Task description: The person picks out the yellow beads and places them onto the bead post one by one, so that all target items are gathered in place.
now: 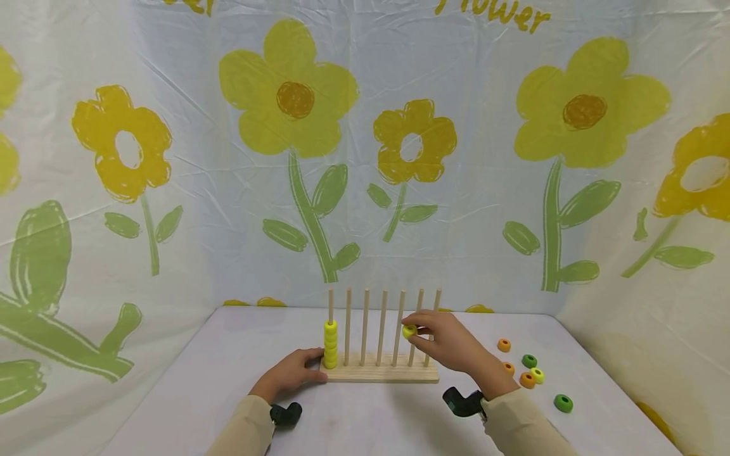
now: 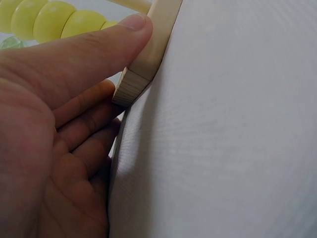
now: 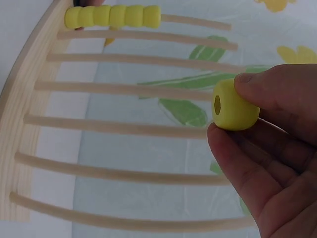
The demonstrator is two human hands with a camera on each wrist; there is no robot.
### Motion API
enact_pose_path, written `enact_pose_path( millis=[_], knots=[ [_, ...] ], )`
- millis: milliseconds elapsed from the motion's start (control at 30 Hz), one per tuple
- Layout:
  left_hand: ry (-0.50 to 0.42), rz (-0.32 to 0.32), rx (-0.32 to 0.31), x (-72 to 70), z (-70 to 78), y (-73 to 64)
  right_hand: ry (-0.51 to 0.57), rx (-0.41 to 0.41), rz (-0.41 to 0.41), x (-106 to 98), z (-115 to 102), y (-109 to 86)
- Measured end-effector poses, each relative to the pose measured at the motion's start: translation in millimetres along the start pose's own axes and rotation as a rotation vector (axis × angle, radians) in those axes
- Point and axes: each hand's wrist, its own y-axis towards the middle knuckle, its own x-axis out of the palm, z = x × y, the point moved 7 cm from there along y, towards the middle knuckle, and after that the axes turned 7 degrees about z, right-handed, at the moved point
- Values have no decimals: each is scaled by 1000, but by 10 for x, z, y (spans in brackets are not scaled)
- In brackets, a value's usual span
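A wooden peg rack (image 1: pixel 379 375) with a row of upright pegs stands on the table. Its leftmost peg carries a stack of yellow beads (image 1: pixel 330 345); the other pegs look bare. My left hand (image 1: pixel 288 372) holds the left end of the rack's base, its thumb (image 2: pixel 106 52) on the front and the fingers behind. Between thumb and fingertip, my right hand (image 1: pixel 450 339) pinches a single yellow bead (image 3: pixel 235 106). That bead is held in front of the pegs on the right half, and its hole faces the base in the right wrist view.
Loose beads lie to the right of the rack: orange (image 1: pixel 504 345), green (image 1: pixel 529 361) and yellow (image 1: pixel 537 375), with another green bead (image 1: pixel 563 403) nearer the front. A flower-printed curtain (image 1: pixel 456 240) hangs behind the white table (image 1: pixel 217 354).
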Motion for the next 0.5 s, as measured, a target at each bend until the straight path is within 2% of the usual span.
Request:
enact_pose_path(
  millis=[500],
  knots=[
    [-3, -3, -10, -6, 8, -6, 45, -81, 10, 167, -210, 199]
  ],
)
